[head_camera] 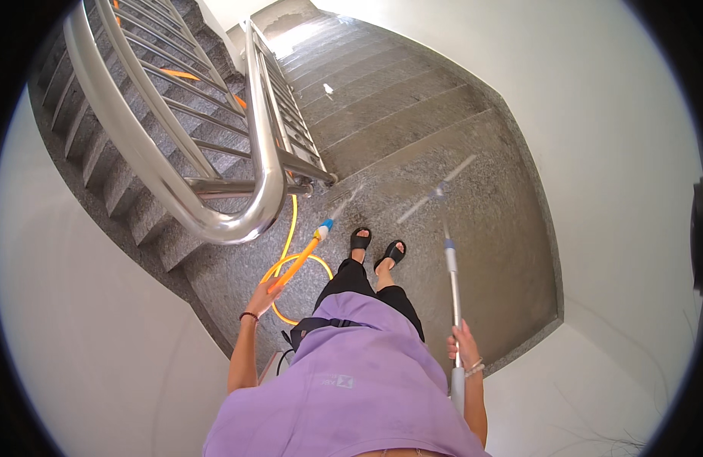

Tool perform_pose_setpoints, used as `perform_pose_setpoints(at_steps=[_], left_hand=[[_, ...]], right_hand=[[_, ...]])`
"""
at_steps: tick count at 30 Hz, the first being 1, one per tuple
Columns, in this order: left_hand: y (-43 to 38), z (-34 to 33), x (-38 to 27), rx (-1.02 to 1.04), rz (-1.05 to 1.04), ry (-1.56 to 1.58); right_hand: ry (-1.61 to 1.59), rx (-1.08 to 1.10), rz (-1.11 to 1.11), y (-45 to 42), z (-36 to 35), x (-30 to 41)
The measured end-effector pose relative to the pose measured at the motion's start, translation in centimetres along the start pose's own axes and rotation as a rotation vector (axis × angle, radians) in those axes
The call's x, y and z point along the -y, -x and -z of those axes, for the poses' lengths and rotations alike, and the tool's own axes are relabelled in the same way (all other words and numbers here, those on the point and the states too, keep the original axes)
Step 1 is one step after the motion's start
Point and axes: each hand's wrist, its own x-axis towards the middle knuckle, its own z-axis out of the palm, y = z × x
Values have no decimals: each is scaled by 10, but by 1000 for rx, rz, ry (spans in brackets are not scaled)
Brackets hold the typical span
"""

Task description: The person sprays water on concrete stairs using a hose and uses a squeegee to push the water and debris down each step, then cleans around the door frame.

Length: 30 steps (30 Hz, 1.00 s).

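Observation:
My left hand [264,297] is closed around an orange hose [297,261]. Its blue and white nozzle [324,228] points forward and down, and a thin spray of water leaves the tip towards the landing floor. Slack yellow-orange hose loops on the floor beside that hand. In my right hand [464,344] is the metal pole [455,294] of a long-handled tool, gripped above its grey lower sleeve. The tool's wide, narrow head [437,191], blurred and probably a squeegee, lies across the wet stone landing [488,228] in front of my feet.
A stainless steel handrail [214,228] bends around at the front left. Stone steps [386,108] lead away ahead, with a small white object [328,88] on one. More steps [123,188] run along the left, with orange hose [180,74] behind the bars. A white wall [603,171] borders the right.

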Motion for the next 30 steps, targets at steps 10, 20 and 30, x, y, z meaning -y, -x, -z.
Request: perform_pose_setpoints(at_steps=[10, 20, 30], left_hand=[[-21, -20, -33, 14, -37, -236], [-67, -61, -84, 22, -349, -346], [22, -41, 21, -74, 15, 18]], right_hand=[[404, 197, -52, -101, -59, 21], [457, -31, -27, -93, 42, 60], [304, -180, 220, -55, 140, 39]])
